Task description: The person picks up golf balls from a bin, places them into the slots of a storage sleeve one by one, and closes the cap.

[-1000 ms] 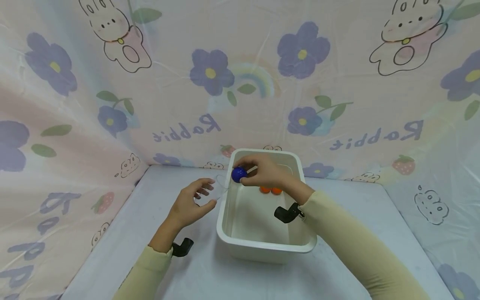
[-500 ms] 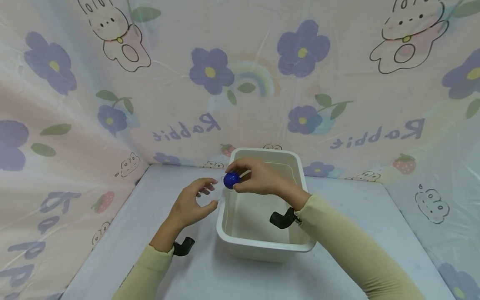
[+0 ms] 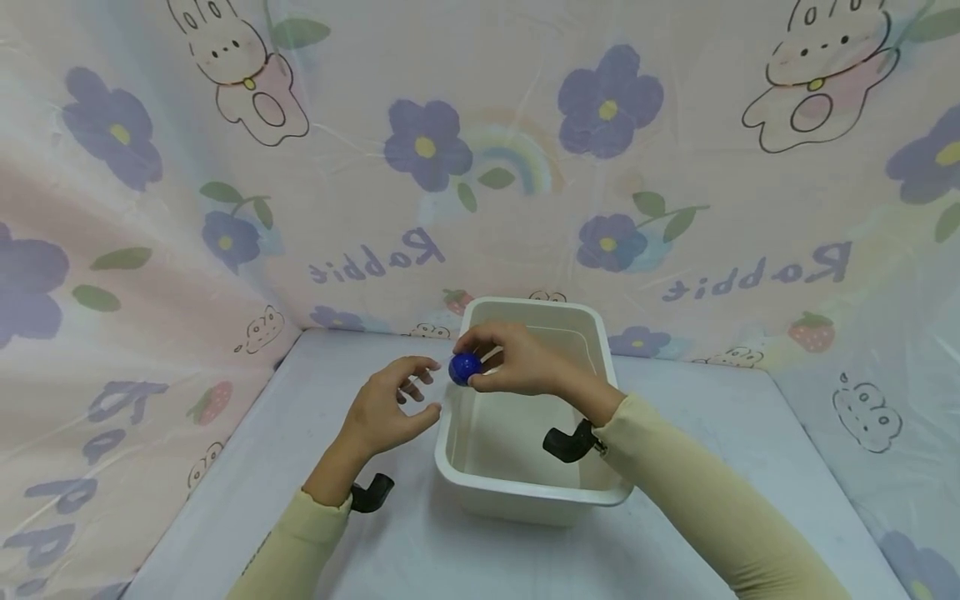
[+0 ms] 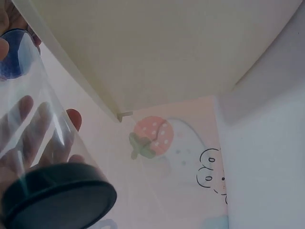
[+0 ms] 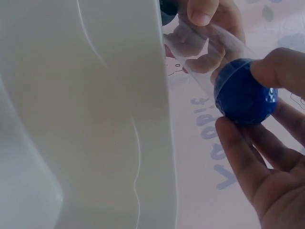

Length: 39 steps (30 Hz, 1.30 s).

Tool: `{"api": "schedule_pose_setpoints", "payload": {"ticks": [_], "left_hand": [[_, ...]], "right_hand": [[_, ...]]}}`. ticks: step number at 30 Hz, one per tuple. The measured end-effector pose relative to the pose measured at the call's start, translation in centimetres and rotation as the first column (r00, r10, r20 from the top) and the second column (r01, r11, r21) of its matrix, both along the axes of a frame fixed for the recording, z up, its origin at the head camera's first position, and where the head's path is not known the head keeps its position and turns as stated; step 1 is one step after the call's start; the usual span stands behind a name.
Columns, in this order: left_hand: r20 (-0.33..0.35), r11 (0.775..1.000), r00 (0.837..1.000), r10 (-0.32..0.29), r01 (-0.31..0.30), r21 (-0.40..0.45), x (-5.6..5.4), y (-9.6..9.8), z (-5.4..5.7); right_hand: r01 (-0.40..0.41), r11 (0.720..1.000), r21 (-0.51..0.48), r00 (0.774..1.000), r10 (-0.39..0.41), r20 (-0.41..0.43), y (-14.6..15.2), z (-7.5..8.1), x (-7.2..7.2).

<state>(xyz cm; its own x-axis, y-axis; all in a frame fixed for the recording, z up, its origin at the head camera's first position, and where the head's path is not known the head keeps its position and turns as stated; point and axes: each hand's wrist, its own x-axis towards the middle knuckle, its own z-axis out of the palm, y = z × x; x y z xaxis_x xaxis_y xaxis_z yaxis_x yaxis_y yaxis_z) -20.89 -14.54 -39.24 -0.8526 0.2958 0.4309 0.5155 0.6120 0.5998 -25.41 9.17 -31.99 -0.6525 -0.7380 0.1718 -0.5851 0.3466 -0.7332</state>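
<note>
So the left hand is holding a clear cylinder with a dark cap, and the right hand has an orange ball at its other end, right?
Not quite: the right wrist view shows that the right hand has a blue ball, not an orange one. The rest holds: the left hand grips the clear cylinder with the dark cap.

backdrop point(image 3: 517, 242) | "Rabbit" point(image 3: 375, 265) twice, mirrored | left-side lettering point(image 3: 103, 446) unclear

Soft, even light | wrist views dim, hazy | glare on clear tube point(image 4: 42, 119)
</note>
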Motion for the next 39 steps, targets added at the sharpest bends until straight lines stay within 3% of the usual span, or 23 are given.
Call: {"api": "schedule_pose_setpoints", "payload": {"ticks": [16, 39], "left_hand": [[-0.006, 1.000, 1.000, 0.000, 0.000, 0.014, 0.23, 0.16, 0.32], [-0.028, 1.000, 0.999, 0.023, -0.023, -0.005, 0.30, 0.35, 0.49]], "right_hand": [[0.020, 1.000, 0.021, 0.999, -0.021, 0.035, 0.12, -0.57, 0.21], [0.021, 0.999, 0.029, 1.000, -0.020, -0.014, 0.25, -0.92, 0.01]]}}
